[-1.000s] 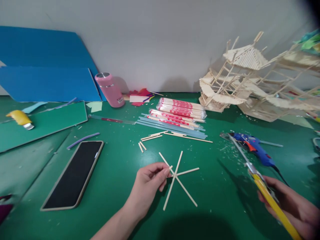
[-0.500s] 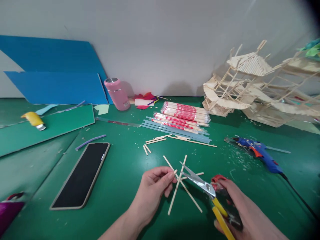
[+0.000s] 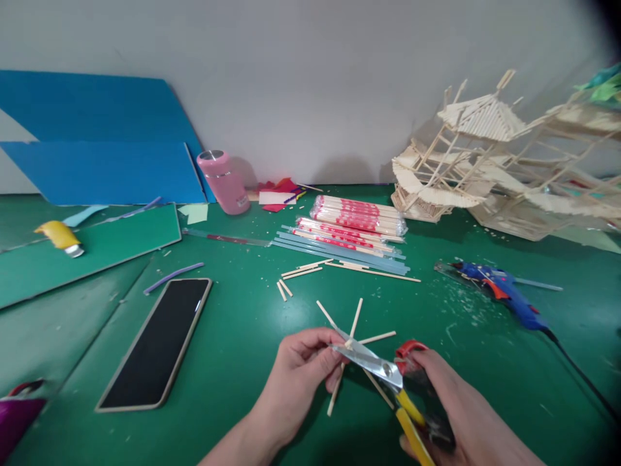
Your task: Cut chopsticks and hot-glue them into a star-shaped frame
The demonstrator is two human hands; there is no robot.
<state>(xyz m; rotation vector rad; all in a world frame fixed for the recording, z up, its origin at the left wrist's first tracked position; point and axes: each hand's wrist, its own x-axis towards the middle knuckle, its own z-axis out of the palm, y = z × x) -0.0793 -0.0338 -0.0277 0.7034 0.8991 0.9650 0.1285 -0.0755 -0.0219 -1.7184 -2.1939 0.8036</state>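
My left hand (image 3: 313,362) pinches a star of crossed wooden sticks (image 3: 378,337) close to its centre, thumb against fingertips. In my right hand (image 3: 449,408) are scissors (image 3: 372,364) with yellow, red and black handles. Their blades are parted and reach over the middle of the star, by my left fingertips, with a short stick end between them. The blades and fingers partly hide the centre of the star. Short cut stick pieces (image 3: 284,290) and longer sticks (image 3: 373,272) lie on the green table beyond my hands.
A phone (image 3: 158,343) lies at left, a blue glue gun (image 3: 504,291) with its cord at right. Farther back are wrapped stick bundles (image 3: 359,215), glue sticks (image 3: 339,254), a pink flask (image 3: 226,183), a yellow cutter (image 3: 59,237), blue boards (image 3: 107,171) and a stick-built model (image 3: 480,162).
The scissors have moved left and slightly down, bringing their parted blades from beside the star over its centre. My left hand keeps its pinch, and the view has shifted slightly.
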